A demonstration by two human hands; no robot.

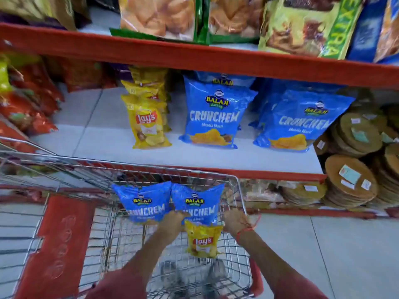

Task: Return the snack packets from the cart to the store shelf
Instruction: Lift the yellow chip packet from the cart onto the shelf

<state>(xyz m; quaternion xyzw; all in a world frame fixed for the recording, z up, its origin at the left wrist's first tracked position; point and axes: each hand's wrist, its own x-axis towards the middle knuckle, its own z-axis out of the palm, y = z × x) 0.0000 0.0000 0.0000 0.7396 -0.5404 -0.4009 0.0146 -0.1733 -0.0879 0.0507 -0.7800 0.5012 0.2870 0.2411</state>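
Blue Crunchem packet (197, 203) gripped by both hands' fingers (172, 219) above wire cart (241, 190), bare shelf front (151, 152)

There was just one view, from a camera on the person's head. It looked forward and down, close over the cart (239, 186) and both arms. It faced the shelf (194, 160) just past the cart, and its wide lens bent the red shelf edges near the sides.

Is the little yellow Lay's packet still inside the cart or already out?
Inside. The yellow Lay's packet lies in the cart basket, below two blue packets, between the hands.
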